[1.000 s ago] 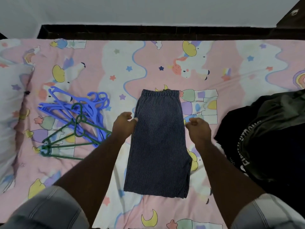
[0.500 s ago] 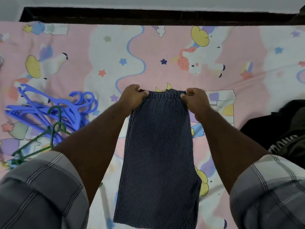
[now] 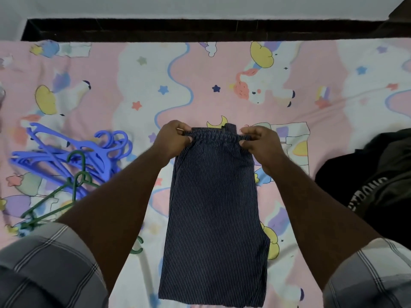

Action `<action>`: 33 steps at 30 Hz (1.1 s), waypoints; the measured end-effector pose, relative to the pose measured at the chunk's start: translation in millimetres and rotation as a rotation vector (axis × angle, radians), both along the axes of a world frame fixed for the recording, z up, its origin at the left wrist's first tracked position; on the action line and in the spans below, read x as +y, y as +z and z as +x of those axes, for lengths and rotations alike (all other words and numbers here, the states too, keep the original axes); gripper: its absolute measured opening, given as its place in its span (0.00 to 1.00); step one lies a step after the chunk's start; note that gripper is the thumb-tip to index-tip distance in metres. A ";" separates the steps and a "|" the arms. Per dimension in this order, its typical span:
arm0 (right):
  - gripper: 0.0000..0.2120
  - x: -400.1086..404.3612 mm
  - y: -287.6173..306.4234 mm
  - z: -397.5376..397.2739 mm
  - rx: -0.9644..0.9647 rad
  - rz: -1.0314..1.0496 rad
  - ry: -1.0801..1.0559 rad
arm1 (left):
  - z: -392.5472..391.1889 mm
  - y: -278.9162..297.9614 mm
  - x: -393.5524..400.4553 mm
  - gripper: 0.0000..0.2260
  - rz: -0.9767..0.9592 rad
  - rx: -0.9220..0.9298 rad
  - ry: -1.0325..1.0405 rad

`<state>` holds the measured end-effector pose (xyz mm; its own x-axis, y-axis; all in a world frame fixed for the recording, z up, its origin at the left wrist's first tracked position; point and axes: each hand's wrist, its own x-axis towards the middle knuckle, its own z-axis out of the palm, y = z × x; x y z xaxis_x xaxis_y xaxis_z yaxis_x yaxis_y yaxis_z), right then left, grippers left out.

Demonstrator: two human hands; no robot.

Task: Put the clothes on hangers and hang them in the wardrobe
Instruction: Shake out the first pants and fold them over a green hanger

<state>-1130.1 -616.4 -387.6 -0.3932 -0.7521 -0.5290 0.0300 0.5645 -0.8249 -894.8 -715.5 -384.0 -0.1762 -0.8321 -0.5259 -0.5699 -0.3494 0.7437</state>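
Head view: left hand [image 3: 172, 138] and right hand [image 3: 259, 142] are each pinching a waistband corner of the striped shorts [image 3: 214, 214], lying folded flat on the bedsheet [image 3: 311, 90]. Prep step is in hand. Next move is probably calling for a hanger from the pile [image 3: 73, 156] on the left, nearest the left hand.

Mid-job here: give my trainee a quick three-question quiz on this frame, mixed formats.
1. True or false: both hands, left hand and right hand, pinch the waistband of the striped shorts.
2. The blue hangers lie on which side of the shorts, by the person's own sides? A) left B) right C) on top of them
3. Fill in: the dark pile of clothes lies to the person's ____.

Key: 1 true; 2 A; 3 right.
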 end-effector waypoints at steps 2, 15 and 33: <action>0.17 16.7 11.1 5.5 0.017 -0.014 0.026 | 8.8 8.2 10.7 0.12 0.043 0.052 0.007; 0.24 141.2 27.9 58.8 0.141 -0.014 0.149 | 68.2 32.0 113.0 0.17 0.130 0.022 -0.169; 0.07 149.7 19.5 80.3 0.231 0.056 0.020 | 59.4 27.6 121.1 0.09 0.140 0.145 0.338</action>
